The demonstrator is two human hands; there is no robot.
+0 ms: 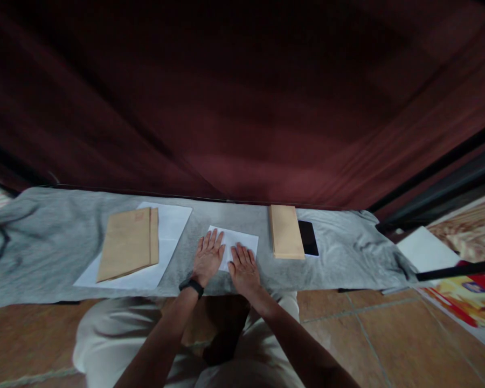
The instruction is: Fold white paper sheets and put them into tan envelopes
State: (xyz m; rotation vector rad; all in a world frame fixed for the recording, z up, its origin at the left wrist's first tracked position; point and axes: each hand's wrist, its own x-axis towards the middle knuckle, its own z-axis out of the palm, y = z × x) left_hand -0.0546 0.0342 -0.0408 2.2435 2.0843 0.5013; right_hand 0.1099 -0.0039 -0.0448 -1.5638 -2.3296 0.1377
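Red fabric [242, 134] backs the grey-draped worktop [343, 258] above tiled floor [331, 310] — left fingers [212, 239] and right fingers [241, 254] spread flat on paper [248, 240].

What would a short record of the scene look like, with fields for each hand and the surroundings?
left hand: flat on folded-looking white paper
right hand: flat on same paper
grip: neither hand grasps anything
left side: brown papers over larger white sheet
right side: brown stack, dark-screened device beside it
surface: grey cloth
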